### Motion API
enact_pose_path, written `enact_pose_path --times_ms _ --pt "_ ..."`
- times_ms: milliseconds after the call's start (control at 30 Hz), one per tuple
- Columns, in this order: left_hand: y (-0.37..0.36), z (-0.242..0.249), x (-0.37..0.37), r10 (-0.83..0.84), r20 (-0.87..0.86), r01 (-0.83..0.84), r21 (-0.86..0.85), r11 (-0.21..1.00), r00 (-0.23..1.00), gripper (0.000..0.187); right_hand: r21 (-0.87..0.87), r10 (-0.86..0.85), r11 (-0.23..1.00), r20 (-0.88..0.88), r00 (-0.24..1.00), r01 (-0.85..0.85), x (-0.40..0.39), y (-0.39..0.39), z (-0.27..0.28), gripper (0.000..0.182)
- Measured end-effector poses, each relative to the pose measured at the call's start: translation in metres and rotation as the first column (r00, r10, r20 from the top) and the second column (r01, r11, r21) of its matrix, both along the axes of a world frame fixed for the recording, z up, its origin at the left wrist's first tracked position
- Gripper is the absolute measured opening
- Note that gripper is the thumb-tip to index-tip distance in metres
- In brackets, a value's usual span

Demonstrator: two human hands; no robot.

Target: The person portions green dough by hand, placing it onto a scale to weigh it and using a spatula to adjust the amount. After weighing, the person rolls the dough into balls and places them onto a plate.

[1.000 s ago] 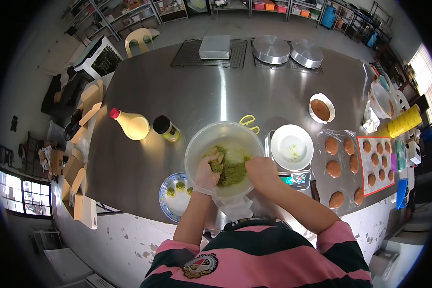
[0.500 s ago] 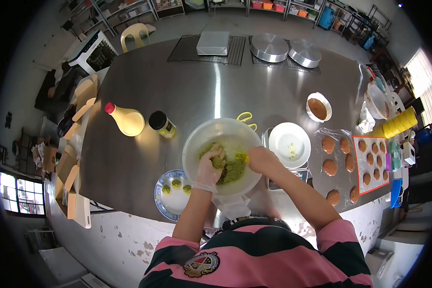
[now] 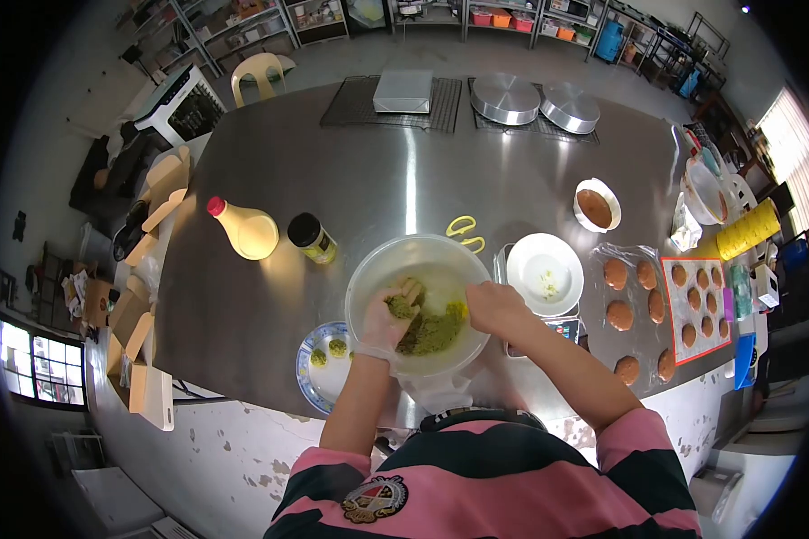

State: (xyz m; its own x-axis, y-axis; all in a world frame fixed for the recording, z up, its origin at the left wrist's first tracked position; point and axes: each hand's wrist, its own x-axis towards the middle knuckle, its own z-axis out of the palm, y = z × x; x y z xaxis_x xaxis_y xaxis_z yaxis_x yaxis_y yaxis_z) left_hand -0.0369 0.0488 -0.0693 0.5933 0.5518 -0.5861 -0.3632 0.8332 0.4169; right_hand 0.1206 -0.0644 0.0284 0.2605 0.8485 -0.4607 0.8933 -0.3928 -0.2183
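Note:
A translucent white mixing bowl [image 3: 364, 269] stands before me with a crumbly green mixture [image 3: 436, 332] in it. Inside it, my left hand [image 3: 385, 325] wears a clear glove and curls round a clump of green mixture [image 3: 399, 307]. My right hand [image 3: 494, 307] is closed in a fist at the bowl's right rim; what it grips is hidden. A small bright yellow piece [image 3: 457, 311] shows in the bowl beside that fist. Left of the bowl, a blue-rimmed plate [image 3: 310, 384] carries small green balls [image 3: 337, 348].
Yellow scissors [image 3: 464, 232] lie behind the bowl. A white dish [image 3: 523, 269] sits on a scale [image 3: 566, 329] at right, near brown dough rounds [image 3: 619, 315]. At left stand a red-capped bottle [image 3: 249, 232] and a black-lidded jar [image 3: 312, 239]. Round pans [image 3: 505, 97] rest at the back.
The left hand has turned and drawn slightly back toward the bowl's left side, its clump still in the fingers. The right fist stays at the rim. The whole view has shifted slightly.

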Motion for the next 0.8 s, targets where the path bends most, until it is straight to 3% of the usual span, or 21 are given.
enact_pose_path --times_ms 133,233,300,400,433,600,800 --pt "0.012 -0.009 -0.01 0.035 -0.019 -0.033 0.085 0.996 0.999 0.047 -0.003 0.028 1.0 0.027 0.999 -0.027 0.007 -0.005 0.007 0.017" --pt "0.014 -0.011 -0.008 0.049 -0.045 -0.047 0.034 0.998 0.998 0.044 -0.028 0.032 0.999 0.055 0.998 -0.03 0.008 0.0 0.007 0.016" --pt "0.014 -0.01 -0.005 0.035 -0.058 -0.032 0.037 0.999 0.998 0.044 0.16 0.032 0.986 0.082 0.996 -0.045 0.01 0.004 -0.013 0.018" --pt "0.017 -0.018 -0.005 -0.026 -0.033 0.028 0.07 0.997 0.999 0.044 0.245 0.027 0.968 0.092 0.995 -0.048 0.004 0.006 -0.031 0.018" --pt "0.018 -0.022 -0.007 -0.073 -0.001 0.073 0.096 0.993 0.997 0.045 0.243 0.033 0.969 0.088 0.996 -0.053 0.004 0.007 -0.031 0.018" --pt "0.011 -0.015 0.001 -0.002 -0.067 0.002 -0.004 1.0 0.998 0.042 0.151 -0.004 0.989 -0.037 0.999 0.009 0.006 0.005 -0.028 0.018" --pt "0.009 -0.006 -0.001 -0.014 -0.072 0.014 -0.006 1.0 0.997 0.039 0.191 -0.023 0.982 0.07 0.997 0.009 0.008 0.009 -0.025 0.015"
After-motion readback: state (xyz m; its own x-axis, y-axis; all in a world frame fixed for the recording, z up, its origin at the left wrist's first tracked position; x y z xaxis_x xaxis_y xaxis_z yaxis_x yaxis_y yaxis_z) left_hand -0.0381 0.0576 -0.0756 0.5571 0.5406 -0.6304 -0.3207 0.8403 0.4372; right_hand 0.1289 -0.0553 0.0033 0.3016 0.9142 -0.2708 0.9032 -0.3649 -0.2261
